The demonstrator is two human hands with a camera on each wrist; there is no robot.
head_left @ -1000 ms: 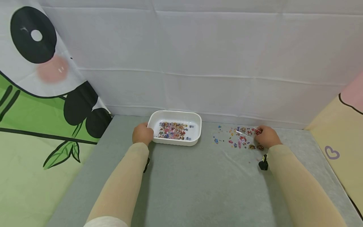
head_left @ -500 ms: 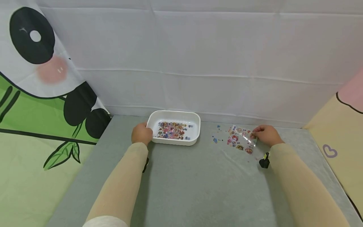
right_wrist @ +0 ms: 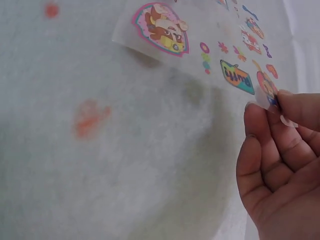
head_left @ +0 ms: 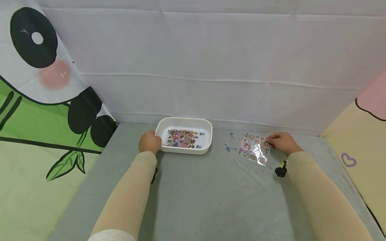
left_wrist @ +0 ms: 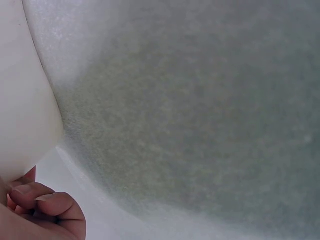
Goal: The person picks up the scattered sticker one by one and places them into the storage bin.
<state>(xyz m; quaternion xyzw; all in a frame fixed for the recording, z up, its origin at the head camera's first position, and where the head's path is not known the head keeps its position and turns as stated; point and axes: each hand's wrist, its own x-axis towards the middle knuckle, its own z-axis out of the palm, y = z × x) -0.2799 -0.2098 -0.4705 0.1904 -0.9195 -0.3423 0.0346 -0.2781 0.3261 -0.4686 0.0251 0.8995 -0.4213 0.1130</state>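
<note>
At the far side of the table stands a white plastic tray with small colourful figures on its bottom; whether loose or printed I cannot tell. My left hand grips its left end, and in the left wrist view curled fingers meet the tray's wall. To the right, my right hand pinches the right edge of a clear sticker sheet between thumb and fingers. Cartoon stickers cover the sheet, including a dog badge in the right wrist view. Glare hides part of it.
Small blue bits lie on the grey table cover left of the sheet. A few blurred red spots show below it. White cloth hangs behind, with printed panels at both sides.
My right hand has lifted the sticker sheet and tilted it, so its face and glare now show more and it hangs slightly nearer. My left hand stays on the tray.
</note>
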